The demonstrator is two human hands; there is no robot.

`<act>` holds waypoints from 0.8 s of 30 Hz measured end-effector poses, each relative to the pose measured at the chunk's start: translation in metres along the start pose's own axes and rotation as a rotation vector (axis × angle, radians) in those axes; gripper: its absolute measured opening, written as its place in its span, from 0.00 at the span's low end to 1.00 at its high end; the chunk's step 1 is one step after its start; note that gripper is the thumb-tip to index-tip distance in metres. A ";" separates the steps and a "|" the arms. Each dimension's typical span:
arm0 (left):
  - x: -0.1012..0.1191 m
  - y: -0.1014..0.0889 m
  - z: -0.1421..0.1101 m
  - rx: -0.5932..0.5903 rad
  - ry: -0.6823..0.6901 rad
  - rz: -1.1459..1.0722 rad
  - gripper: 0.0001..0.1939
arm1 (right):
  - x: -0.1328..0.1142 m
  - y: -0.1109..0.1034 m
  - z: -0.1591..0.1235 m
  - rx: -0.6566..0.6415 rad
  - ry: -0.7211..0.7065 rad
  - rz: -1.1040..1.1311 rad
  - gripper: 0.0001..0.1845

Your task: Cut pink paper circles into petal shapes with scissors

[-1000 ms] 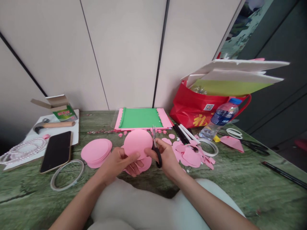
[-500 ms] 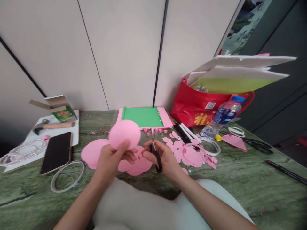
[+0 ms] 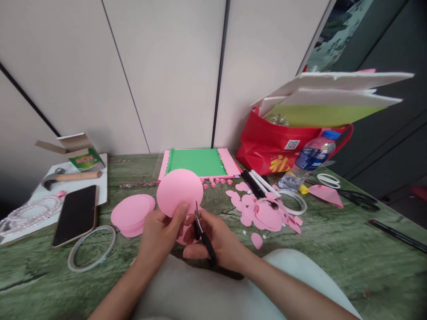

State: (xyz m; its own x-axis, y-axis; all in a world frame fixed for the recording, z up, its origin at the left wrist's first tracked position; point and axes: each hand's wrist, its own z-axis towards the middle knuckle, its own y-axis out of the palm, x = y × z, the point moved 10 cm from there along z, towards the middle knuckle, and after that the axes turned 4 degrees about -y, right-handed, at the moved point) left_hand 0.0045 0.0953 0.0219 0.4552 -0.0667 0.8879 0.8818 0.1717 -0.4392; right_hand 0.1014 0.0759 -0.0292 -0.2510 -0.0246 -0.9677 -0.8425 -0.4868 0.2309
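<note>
My left hand (image 3: 163, 233) pinches a round pink paper disc (image 3: 179, 189) at its lower edge, holding it raised above the table. In my right hand (image 3: 216, 238) is a pair of black-handled scissors (image 3: 207, 244). The blades point up at the disc's lower right edge; I cannot tell whether they touch the paper. A stack of pink paper discs (image 3: 130, 213) lies left of my left hand. More pink paper (image 3: 183, 240) shows partly behind my hands. Pink cut pieces and scraps (image 3: 267, 215) are heaped to the right.
A green and pink sheet stack (image 3: 196, 162) lies at the back, before a red bag (image 3: 256, 146) and a water bottle (image 3: 308, 162). Markers (image 3: 260, 182) and a tape roll (image 3: 293, 202) are at right. The left side holds a phone (image 3: 76, 215), hammer (image 3: 71, 177) and another tape roll (image 3: 71, 258).
The scissors and my right hand have moved left, up against the disc and my left hand. The disc has shifted slightly right and turned more face-on.
</note>
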 end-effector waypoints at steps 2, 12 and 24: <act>0.002 0.004 -0.001 -0.035 0.018 -0.002 0.21 | -0.002 0.000 0.000 0.000 -0.005 0.021 0.30; -0.002 -0.001 -0.002 0.014 -0.012 -0.047 0.17 | -0.008 -0.003 0.000 0.017 -0.009 0.000 0.26; 0.013 0.005 -0.003 -0.025 0.093 -0.024 0.12 | -0.008 0.004 -0.003 -0.005 -0.009 0.049 0.26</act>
State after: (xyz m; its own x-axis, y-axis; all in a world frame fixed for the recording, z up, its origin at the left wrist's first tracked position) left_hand 0.0150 0.0924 0.0307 0.4423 -0.1621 0.8821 0.8949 0.1448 -0.4221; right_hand 0.1015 0.0720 -0.0209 -0.2959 -0.0404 -0.9544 -0.8267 -0.4896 0.2770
